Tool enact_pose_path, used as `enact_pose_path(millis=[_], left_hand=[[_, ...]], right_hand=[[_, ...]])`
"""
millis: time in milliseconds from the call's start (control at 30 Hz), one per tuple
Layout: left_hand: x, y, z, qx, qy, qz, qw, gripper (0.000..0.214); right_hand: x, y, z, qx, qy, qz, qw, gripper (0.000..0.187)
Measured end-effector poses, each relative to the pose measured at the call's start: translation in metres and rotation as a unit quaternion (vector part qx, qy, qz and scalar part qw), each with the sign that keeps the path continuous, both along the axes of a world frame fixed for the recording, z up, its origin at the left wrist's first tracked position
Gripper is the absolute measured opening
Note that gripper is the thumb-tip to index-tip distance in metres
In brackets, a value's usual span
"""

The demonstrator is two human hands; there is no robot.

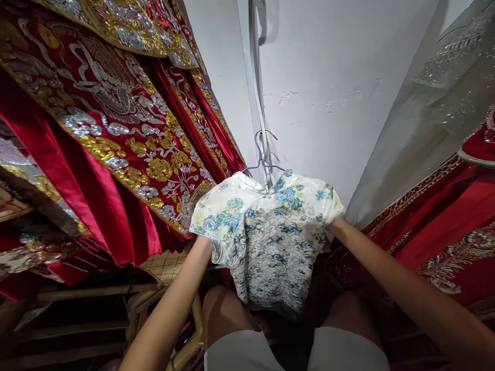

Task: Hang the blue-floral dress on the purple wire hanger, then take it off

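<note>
A short-sleeved floral dress (276, 242), white with blue, green and yellow flowers and a raised collar, hangs in front of me on a thin purple hanger (261, 162). The hanger's hook is up by a pale strip on the wall. My left forearm (181, 293) reaches up into the dress's left-hand sleeve, which covers my left hand. On the other side my right forearm (371, 257) goes into the right-hand sleeve, where my right hand is hidden as well. The fingers of both hands are out of sight, so their grip does not show.
Red garments (127, 129) with gold and silver sequin embroidery hang at the left. A sheer pale garment (417, 113) and a red beaded one (444, 226) hang at the right. Bamboo furniture (166, 268) stands low at the left. Behind is a scuffed white wall (320, 62).
</note>
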State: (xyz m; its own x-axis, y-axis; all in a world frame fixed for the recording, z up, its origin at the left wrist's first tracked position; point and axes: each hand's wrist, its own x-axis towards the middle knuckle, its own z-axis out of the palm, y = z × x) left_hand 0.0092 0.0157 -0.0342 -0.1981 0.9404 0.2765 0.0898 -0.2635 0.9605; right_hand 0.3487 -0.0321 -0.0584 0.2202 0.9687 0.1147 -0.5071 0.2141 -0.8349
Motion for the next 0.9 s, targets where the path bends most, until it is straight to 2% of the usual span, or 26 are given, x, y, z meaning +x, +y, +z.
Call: enact_pose_path(millis=[100, 167, 200, 300, 400, 500, 567, 600, 633, 700, 733, 767, 800, 867, 900], left_hand=[[-0.006, -0.006, -0.002, 0.015, -0.118, -0.037, 0.992, 0.059], [-0.009, -0.007, 0.001, 0.049, -0.196, -0.057, 0.978, 0.053], [-0.011, -0.006, 0.004, 0.068, -0.203, -0.056, 0.975, 0.050], [-0.017, 0.004, 0.018, 0.107, -0.100, -0.029, 0.989, 0.046], [-0.018, 0.013, 0.025, 0.114, 0.040, -0.062, 0.991, 0.046], [-0.008, 0.014, 0.016, 0.103, 0.130, -0.121, 0.979, 0.037], [0.005, 0.011, 0.002, 0.106, 0.142, -0.111, 0.978, 0.035], [0.013, 0.009, -0.006, 0.109, 0.127, -0.087, 0.982, 0.040], [0.020, 0.007, -0.012, 0.113, 0.098, -0.053, 0.987, 0.046], [0.035, 0.003, -0.020, 0.118, 0.017, 0.011, 0.993, 0.058], [0.042, 0.000, -0.021, 0.119, -0.023, 0.027, 0.992, 0.062], [0.049, -0.002, -0.019, 0.116, -0.061, 0.026, 0.991, 0.066], [0.057, -0.006, -0.014, 0.108, -0.102, 0.003, 0.989, 0.069], [0.074, -0.015, -0.001, 0.066, -0.202, -0.101, 0.972, 0.070], [0.083, -0.021, 0.006, 0.031, -0.254, -0.168, 0.952, 0.067]], right_hand=[[0.014, 0.014, 0.006, -0.021, 0.029, -0.010, 0.999, 0.041], [0.022, 0.019, 0.021, -0.016, 0.032, -0.049, 0.998, 0.032], [0.024, 0.020, 0.032, 0.000, 0.024, -0.069, 0.997, 0.028], [0.021, 0.019, 0.075, 0.079, -0.025, -0.075, 0.994, 0.032], [-0.002, 0.005, 0.108, 0.146, -0.123, -0.035, 0.981, 0.045], [-0.034, -0.029, 0.112, 0.171, -0.262, 0.021, 0.949, 0.054], [-0.051, -0.056, 0.107, 0.176, -0.314, 0.070, 0.930, 0.051], [-0.057, -0.069, 0.104, 0.188, -0.343, 0.119, 0.913, 0.048], [-0.061, -0.080, 0.102, 0.211, -0.378, 0.189, 0.881, 0.046], [-0.064, -0.095, 0.099, 0.265, -0.457, 0.326, 0.784, 0.046], [-0.065, -0.098, 0.096, 0.283, -0.495, 0.365, 0.736, 0.048], [-0.064, -0.098, 0.092, 0.291, -0.531, 0.369, 0.705, 0.051], [-0.064, -0.095, 0.086, 0.291, -0.566, 0.331, 0.696, 0.056], [-0.064, -0.085, 0.067, 0.287, -0.638, 0.201, 0.685, 0.074], [-0.065, -0.079, 0.054, 0.293, -0.669, 0.133, 0.670, 0.085]])
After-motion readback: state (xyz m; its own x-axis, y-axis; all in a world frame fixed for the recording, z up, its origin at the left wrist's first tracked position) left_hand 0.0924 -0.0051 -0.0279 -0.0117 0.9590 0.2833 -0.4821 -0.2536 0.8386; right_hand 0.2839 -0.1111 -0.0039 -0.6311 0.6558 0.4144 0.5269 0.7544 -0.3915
